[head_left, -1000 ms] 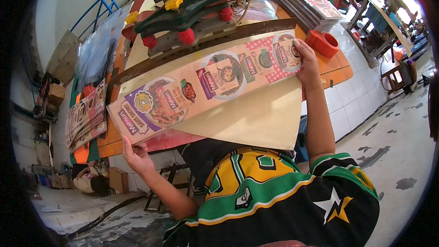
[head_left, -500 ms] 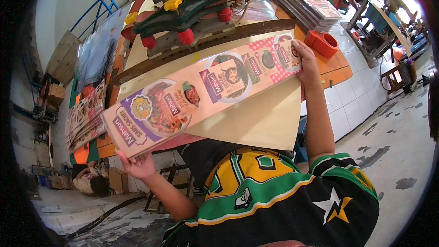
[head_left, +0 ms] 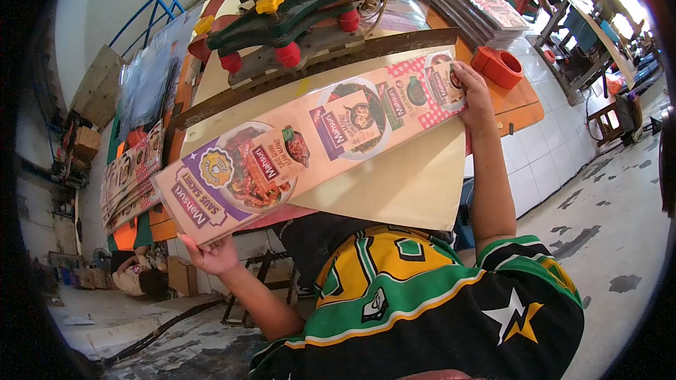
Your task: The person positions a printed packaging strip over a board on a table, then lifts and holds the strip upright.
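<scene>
A printed strip (head_left: 310,141) is slanting between the two sets of fingers, picture side up. The right hand (head_left: 474,93) is clamping its far end, the thumb lying on the printed face and the other fingers passing out of sight behind. The left hand (head_left: 215,255) is supporting the near corner; whether its fingers are closing on the strip cannot be told, as they are partly hidden. Beneath the strip, between the hands, a sheet (head_left: 401,179) is covering part of the table (head_left: 524,109). Beyond both hands a bar (head_left: 310,67) is running along the strip's far side, with a press (head_left: 285,21) standing behind it. A red ring (head_left: 503,67) is resting just right of the right fingers; prints (head_left: 134,179) are lying beyond and left of the left fingers. Good handling is probably depending on an even hold: the right thumb pressing lightly, the left fingers bearing the corner squarely, and the span being kept flat, since so long a piece is likely tending to sag or twist.
</scene>
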A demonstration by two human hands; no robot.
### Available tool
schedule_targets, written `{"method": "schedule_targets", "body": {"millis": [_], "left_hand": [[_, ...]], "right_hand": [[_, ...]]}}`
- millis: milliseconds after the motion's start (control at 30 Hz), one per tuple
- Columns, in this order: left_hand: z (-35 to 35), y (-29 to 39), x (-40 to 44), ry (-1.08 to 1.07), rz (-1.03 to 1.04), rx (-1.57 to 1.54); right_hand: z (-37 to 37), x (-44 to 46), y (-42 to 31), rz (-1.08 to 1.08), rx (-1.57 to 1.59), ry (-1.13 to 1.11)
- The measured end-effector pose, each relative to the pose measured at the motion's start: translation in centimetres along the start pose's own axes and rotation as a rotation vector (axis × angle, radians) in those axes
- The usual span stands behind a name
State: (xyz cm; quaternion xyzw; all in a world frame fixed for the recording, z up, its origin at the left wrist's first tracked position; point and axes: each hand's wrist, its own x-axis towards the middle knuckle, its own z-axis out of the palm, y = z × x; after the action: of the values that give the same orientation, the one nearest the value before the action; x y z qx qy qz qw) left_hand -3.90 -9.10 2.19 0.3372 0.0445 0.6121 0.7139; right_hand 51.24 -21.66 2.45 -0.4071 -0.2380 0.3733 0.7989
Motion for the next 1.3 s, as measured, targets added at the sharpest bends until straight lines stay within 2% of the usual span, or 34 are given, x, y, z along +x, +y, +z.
{"method": "schedule_targets", "body": {"millis": [67,133,167,233,300,333,433,533,600,633,700,733,767,833,867,1000,1133,1167,1200,1233,1300], "left_hand": [[-2.1,0.1,0.2,-0.045,-0.018,0.000],[-0.6,0.0,0.5,-0.091,-0.040,0.001],[0.4,0.0,0.5,0.089,0.035,0.135],[1.0,0.2,0.7,0.271,0.107,0.271],[0.0,1.4,1.4,0.268,0.247,0.683],[-0.1,1.9,1.5,0.268,0.248,0.687],[0.0,3.5,1.8,0.198,0.134,0.720],[-1.0,4.6,3.0,0.242,0.060,0.728],[-1.8,5.4,3.3,0.176,-0.104,0.756],[-1.7,5.3,3.1,0.175,-0.105,0.757],[-0.9,4.6,2.6,0.254,-0.079,0.537],[-0.9,4.3,2.6,0.190,-0.145,0.380],[-0.6,3.7,2.5,0.191,-0.145,0.380],[-0.1,2.8,2.1,0.296,-0.016,0.217],[-0.3,2.8,2.3,0.208,-0.056,0.216],[2.8,1.4,3.0,0.276,-0.013,0.187],[2.2,2.5,3.7,0.274,-0.060,0.364],[2.1,2.9,3.9,0.250,-0.066,0.454],[2.1,3.4,4.1,0.258,0.006,0.683],[1.3,4.1,4.2,0.257,0.006,0.682],[-0.9,5.9,4.1,0.182,-0.073,0.992]], "right_hand": [[0.3,-0.2,-0.1,-0.011,-0.002,0.007],[0.5,-0.6,-0.4,-0.023,-0.003,0.020],[0.4,-0.6,-0.4,-0.027,0.008,0.005],[0.5,-0.8,-0.3,-0.028,0.017,-0.007],[0.4,-0.8,-0.6,-0.030,0.008,-0.041],[-0.3,-0.5,-0.5,-0.028,0.011,-0.043],[-0.4,-0.3,-0.7,-0.005,-0.018,-0.088],[1.3,-0.6,-0.8,-0.019,-0.025,0.018],[1.3,-0.3,-1.1,-0.001,-0.049,-0.014],[0.6,0.1,-0.9,-0.001,-0.048,-0.013],[-1.4,1.2,-0.3,0.029,-0.056,-0.100],[-2.2,1.7,-0.1,0.030,-0.056,-0.099],[-2.9,2.1,0.1,0.046,-0.055,-0.145],[-2.4,2.2,-0.1,0.065,-0.056,-0.192],[-2.1,2.1,0.0,0.073,-0.065,-0.148],[-1.4,1.7,-0.6,0.070,-0.119,-0.083],[-0.2,0.9,-0.6,0.063,-0.097,-0.034],[-0.2,0.9,-0.7,0.065,-0.078,-0.033],[-0.1,0.9,-0.8,0.069,-0.060,-0.030],[0.0,0.9,-0.8,0.068,-0.060,-0.029],[0.0,1.0,-0.8,0.058,-0.055,-0.004]]}}
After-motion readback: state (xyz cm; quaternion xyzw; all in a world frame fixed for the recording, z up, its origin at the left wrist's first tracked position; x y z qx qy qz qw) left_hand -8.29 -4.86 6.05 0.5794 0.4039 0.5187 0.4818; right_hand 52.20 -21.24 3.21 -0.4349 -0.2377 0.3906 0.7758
